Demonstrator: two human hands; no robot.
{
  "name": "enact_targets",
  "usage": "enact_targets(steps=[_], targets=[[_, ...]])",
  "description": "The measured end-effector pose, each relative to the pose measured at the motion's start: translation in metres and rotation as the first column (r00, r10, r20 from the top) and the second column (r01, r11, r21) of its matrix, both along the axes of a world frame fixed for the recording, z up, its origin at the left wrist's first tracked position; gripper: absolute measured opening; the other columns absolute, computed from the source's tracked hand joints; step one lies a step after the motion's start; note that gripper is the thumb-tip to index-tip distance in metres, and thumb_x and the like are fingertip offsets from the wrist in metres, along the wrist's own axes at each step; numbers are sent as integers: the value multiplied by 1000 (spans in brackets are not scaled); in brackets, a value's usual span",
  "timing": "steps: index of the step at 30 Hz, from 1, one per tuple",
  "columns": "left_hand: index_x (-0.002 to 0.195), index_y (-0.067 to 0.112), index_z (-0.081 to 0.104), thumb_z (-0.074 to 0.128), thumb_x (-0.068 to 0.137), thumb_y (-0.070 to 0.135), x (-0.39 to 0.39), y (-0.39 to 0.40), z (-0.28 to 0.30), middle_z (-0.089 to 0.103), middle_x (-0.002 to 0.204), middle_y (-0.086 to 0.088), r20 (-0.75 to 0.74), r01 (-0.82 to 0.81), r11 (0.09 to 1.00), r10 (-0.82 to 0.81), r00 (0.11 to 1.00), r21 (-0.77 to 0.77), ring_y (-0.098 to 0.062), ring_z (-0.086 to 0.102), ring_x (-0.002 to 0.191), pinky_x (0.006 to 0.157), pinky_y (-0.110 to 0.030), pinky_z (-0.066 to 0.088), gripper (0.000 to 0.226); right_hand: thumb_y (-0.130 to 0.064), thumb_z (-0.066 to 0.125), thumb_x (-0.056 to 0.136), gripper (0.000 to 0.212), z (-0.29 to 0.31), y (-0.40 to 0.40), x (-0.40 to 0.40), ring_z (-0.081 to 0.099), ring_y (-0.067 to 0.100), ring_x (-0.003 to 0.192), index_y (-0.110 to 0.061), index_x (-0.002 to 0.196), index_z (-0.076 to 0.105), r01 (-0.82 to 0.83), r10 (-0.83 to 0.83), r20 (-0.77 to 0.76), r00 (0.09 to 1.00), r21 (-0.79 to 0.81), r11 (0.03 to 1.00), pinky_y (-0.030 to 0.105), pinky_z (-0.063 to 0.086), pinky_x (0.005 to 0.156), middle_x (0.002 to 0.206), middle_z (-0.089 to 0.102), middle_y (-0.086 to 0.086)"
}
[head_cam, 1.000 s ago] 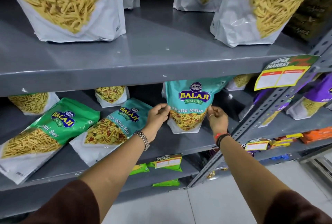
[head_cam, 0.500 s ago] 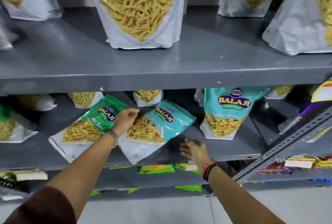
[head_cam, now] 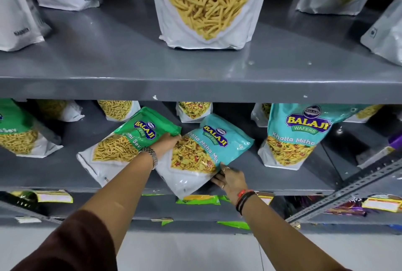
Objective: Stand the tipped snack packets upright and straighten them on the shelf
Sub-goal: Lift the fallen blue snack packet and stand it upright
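— Where is the tipped packet?

— The teal Khatta Mitha Mix packet (head_cam: pixel 202 155) lies tilted on the grey middle shelf (head_cam: pixel 272 181), its top leaning up and to the right, its white bottom corner hanging just over the shelf's front edge.

— And the hands?

— The left hand (head_cam: pixel 166 143) grips the packet's upper left edge, fingers curled over it, right where the green sev packet (head_cam: pixel 128 142) overlaps. A metal watch band (head_cam: pixel 150 155) sits on that wrist. The right hand (head_cam: pixel 228 180) rests at the packet's lower right edge, fingers spread, their tips tucked under the edge; whether it actually pinches the packet cannot be told.

— Is the green one upright?

— No, it also lies tilted, just left of the teal one and touching it.

— Anything already standing?

— Another teal Khatta Mitha packet (head_cam: pixel 293 135) stands upright to the right, well apart from the hands. On the upper shelf (head_cam: pixel 108 53) a large white pouch of yellow sticks (head_cam: pixel 208 5) stands upright, directly above.
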State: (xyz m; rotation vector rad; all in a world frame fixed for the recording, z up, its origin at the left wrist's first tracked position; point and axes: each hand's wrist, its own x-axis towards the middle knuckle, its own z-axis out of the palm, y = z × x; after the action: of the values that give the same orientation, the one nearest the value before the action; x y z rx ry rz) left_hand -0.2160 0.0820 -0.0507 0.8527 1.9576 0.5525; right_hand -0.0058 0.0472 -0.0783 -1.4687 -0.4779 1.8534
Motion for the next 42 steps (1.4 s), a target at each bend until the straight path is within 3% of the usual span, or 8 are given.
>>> enact_targets(steps=[6,10,12,15,19,32,37,42], targets=[[79,14,59,57,76,59,17,-58,13,58,75,-10,150,33,998,-39,988,47,-19,53,68,61,-32,45,45,-4,50,91,4,3,-21,25,65,18,53,-5,88,50,-22,14,80,997,104,994,26,55,42,82,63,13],[96,11,70,63,82,35,39,-106,19,73,100,-6,308,6,986,-58,950,167,-19,66,90,74,-26,53,28,-1,47,91,15,11,-37,56,63,9,44,-12,82,45,-89,58,134,989,238,967,25,54,44,79,59,10],[86,17,67,65,82,18,58,-125,23,70,89,-4,340,-47,970,-37,940,237,-16,64,82,70,-25,53,5,-7,50,91,18,19,-43,74,63,12,55,-15,77,44,-137,75,213,974,298,945,26,53,49,81,56,11],[75,19,61,65,79,3,82,-142,22,64,72,2,360,-126,953,19,933,277,-8,57,69,59,-19,48,17,-12,53,91,17,34,-50,97,62,21,72,-15,76,46,-202,103,267,958,375,905,32,56,61,88,58,13],[77,18,64,65,80,6,112,-161,31,65,75,1,376,-161,924,21,926,346,-9,57,70,61,-21,48,13,-11,52,92,15,59,-62,125,56,-2,43,-13,78,45,-249,128,275,953,468,848,17,46,42,70,55,0],[83,14,62,59,80,-5,138,-182,45,64,82,-3,445,-311,854,106,889,417,-15,62,76,59,-19,55,19,-15,55,90,7,81,-65,150,63,4,53,-16,84,51,-305,132,340,931,526,794,21,52,48,82,65,4],[79,13,61,59,82,-3,124,-172,30,64,78,-3,426,-380,833,197,883,401,-17,60,76,65,-25,55,16,-10,58,87,8,66,-48,129,65,24,81,-14,81,54,-295,114,356,928,511,808,31,55,59,100,69,17],[75,15,57,58,83,-2,93,-122,35,61,74,-2,394,-417,784,241,887,461,-12,57,72,65,-22,51,18,-4,58,84,25,74,-8,87,58,22,87,-24,72,51,-192,-20,342,940,573,797,40,51,79,89,64,12]])
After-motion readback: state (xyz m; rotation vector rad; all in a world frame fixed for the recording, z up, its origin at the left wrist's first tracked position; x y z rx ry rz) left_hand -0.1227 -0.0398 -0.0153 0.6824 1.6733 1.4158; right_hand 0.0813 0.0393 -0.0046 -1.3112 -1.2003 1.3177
